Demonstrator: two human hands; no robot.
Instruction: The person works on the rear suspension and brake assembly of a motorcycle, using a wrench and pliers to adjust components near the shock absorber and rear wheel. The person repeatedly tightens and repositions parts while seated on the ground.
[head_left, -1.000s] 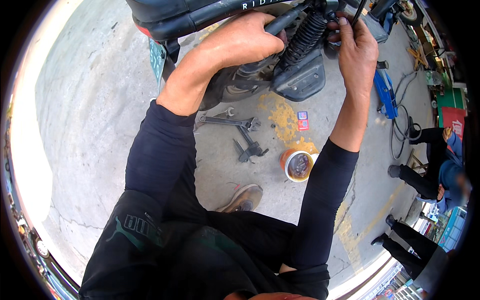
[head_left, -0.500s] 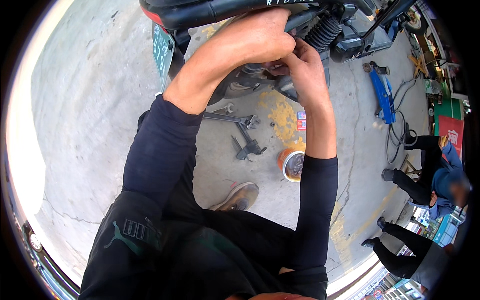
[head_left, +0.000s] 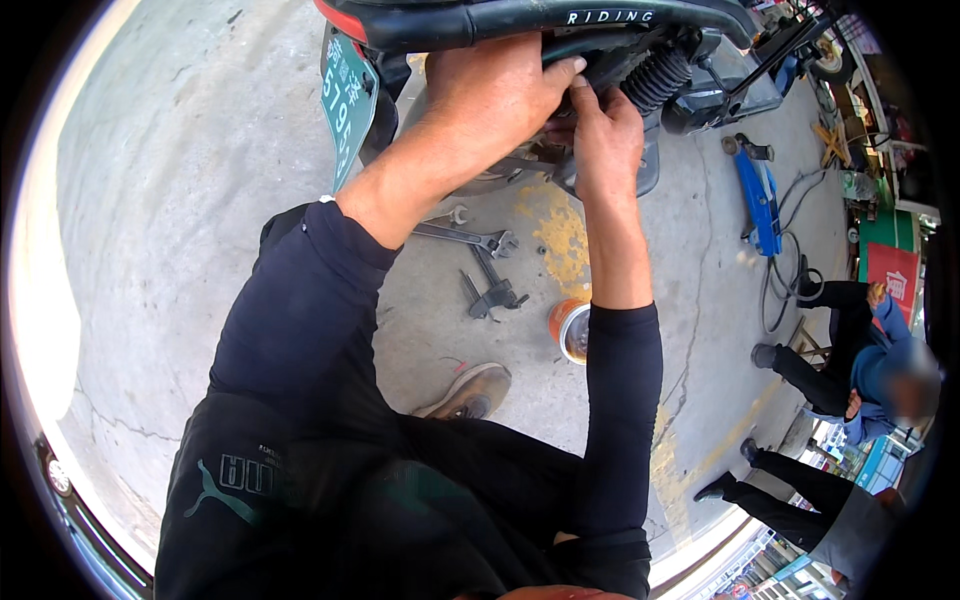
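Both hands are in under the black rear rail point(head_left: 430, 28) of a motorbike or scooter. My left hand point(head_left: 500, 85) reaches beneath the rail with its thumb along a black part; its other fingers are hidden. Just right of it, my right hand point(head_left: 608, 145) is closed, fingers bent and thumb tip close to the left thumb. What lies between the fingers is too hidden to name. Beside the right hand is a black coil spring with a ribbed look point(head_left: 657, 80). A green number plate point(head_left: 347, 110) hangs left of my left wrist.
On the concrete lie an adjustable wrench point(head_left: 470, 236), an open-ended spanner point(head_left: 457, 214) and a dark clamp-like tool point(head_left: 492, 297). An orange-white tub point(head_left: 570, 330) stands by my right forearm. Farther right are a blue floor jack point(head_left: 760, 205), a hose point(head_left: 775, 300) and two people.
My left hand has shifted left and turned, so its thumb now shows. My right hand has stayed close by, fingers bent. A small red-and-blue card has gone behind my right forearm.
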